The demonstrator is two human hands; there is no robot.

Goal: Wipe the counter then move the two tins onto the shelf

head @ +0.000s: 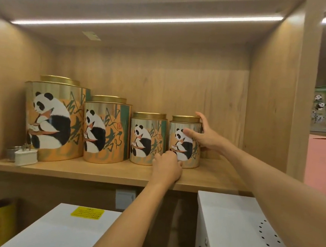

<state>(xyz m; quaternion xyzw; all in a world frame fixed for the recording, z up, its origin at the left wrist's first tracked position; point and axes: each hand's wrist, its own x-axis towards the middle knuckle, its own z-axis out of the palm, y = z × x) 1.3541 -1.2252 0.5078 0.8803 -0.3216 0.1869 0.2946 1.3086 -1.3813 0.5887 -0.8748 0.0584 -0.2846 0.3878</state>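
The right hand [202, 135] is wrapped around the right side of the small tin [184, 143] at the right end of the row. Its thumb lies across the front, over the panda picture, and its fingers reach up by the gold lid. It is holding that tin. The left hand [167, 166] is lower and nearer, at the foot of the same tin. Its fingers are curled in, and the tips touch the tin's bottom edge. I cannot tell if it grips the tin or only steadies it.

So the tin sits between the two hands, right in front of them, a little up and far from the person. It stands straight up on the shelf [212, 180]. The right hand has more of it, so I think that hand would do any last nudge.

Just to the left is the second small tin [147, 138], also standing up. The two are very close, maybe touching. Farther left stand a middle tin [105, 129] and a big tin [53, 120].

Both small tins look to be on the shelf now, so the job seems almost done. Below, near the person, are two white boxes [247, 231].
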